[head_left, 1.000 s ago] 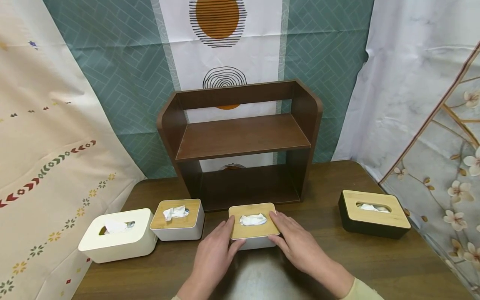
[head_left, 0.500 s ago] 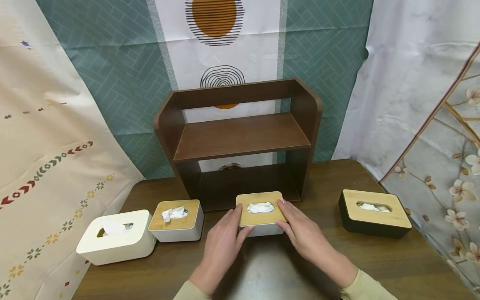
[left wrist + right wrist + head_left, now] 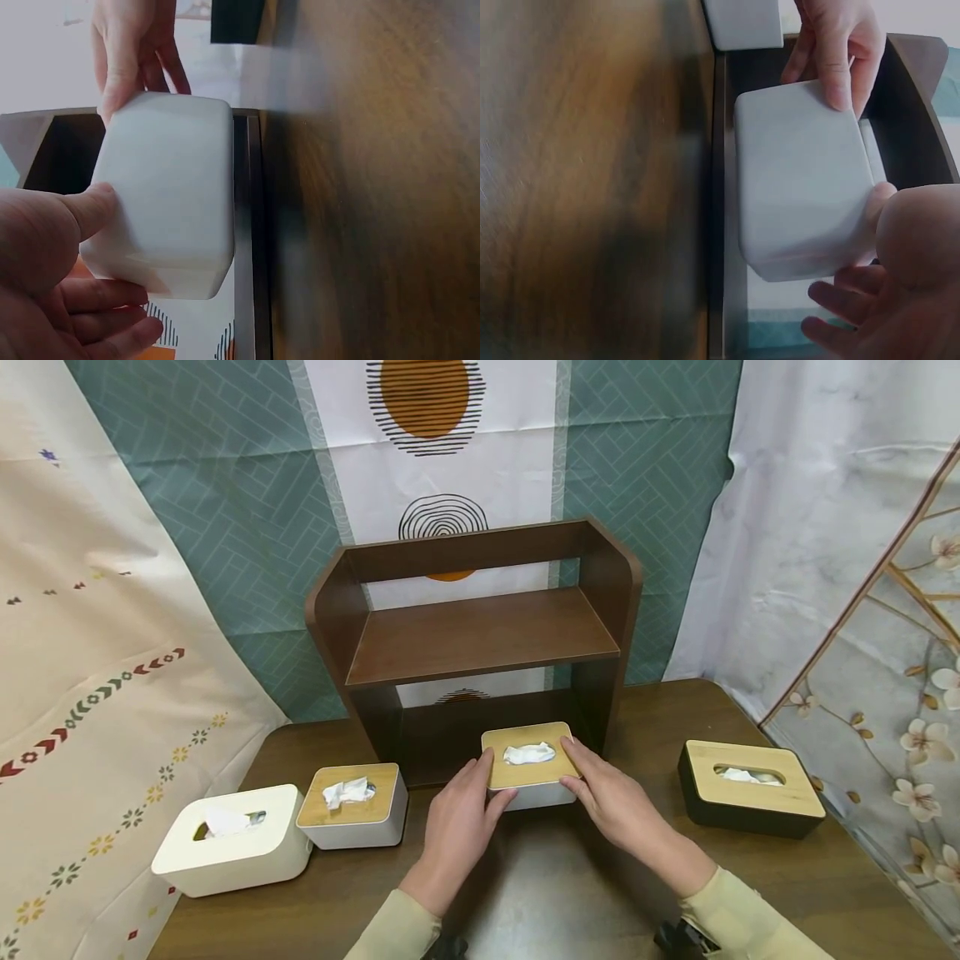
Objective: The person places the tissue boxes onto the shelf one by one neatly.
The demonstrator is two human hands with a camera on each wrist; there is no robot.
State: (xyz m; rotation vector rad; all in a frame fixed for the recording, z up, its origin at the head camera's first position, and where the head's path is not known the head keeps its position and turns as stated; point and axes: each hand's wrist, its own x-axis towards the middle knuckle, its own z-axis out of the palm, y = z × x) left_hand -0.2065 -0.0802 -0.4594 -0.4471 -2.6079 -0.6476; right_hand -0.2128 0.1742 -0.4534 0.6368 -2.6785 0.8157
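A small white tissue box (image 3: 532,797) with a light wooden lid and a white tissue in its slot is held between both hands. My left hand (image 3: 459,818) grips its left end, thumb on the front face. At the right end, my right hand (image 3: 618,797) grips it the same way. Both wrist views show the box's white face (image 3: 165,180) with a thumb near each end. The box is at the front of the brown two-tier shelf (image 3: 487,635), before its lower compartment. Whether its underside touches anything is hidden.
On the left of the wooden table (image 3: 555,893) stand a cream tissue box (image 3: 232,852) and a second white, wood-lidded tissue box (image 3: 356,833). A black tissue box (image 3: 738,806) with a wooden lid stands on the right. Patterned cloths (image 3: 637,468) hang behind the table.
Both hands have carried the white tissue box away from me and slightly right, up to the shelf's front. The other boxes stay in place; the head view shifted a little.
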